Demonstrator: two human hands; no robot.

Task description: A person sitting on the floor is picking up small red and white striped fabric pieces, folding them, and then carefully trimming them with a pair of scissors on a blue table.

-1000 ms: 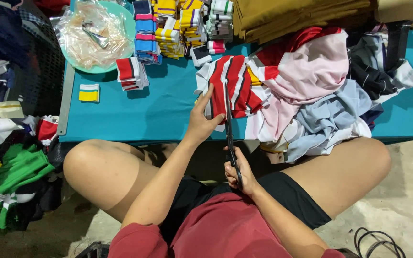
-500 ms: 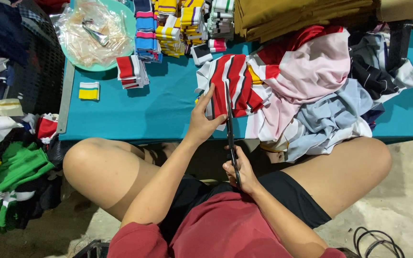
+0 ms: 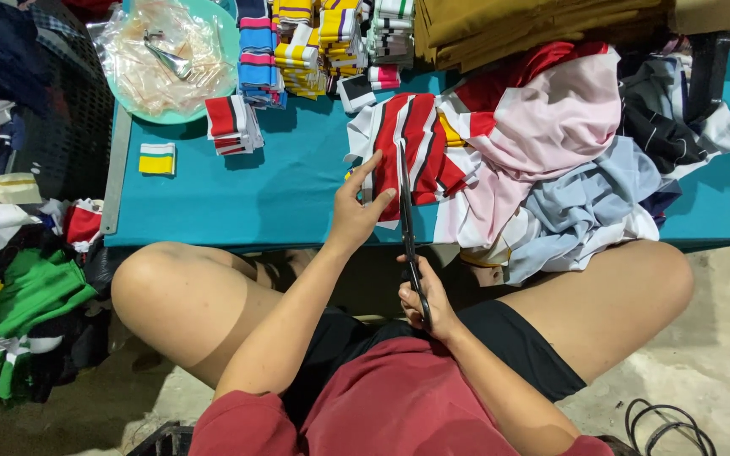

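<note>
Little has shifted since the earlier frames: both hands keep their places, and the scissors have barely moved along the cloth. The left hand rests on the near edge of the teal table, fingers loosely spread, with the fingertips touching the left side of the red-and-white striped fabric. The right hand sits nearer the body, between the knees, fingers closed around the dark handles of the scissors. Their long blades point away from the person and lie over the striped fabric, just right of the left hand; whether the blades are parted cannot be told.

That striped piece lies at the left edge of a heap of pink, pale blue and dark garments covering the right half of the table. Far across the table stand stacks of striped knit pieces, with a smaller red, white and dark stack nearer and a yellow-and-white piece alone at the left. A round green basin holding a clear plastic bag sits at the far left corner. Folded mustard cloth lies at the far right.
</note>
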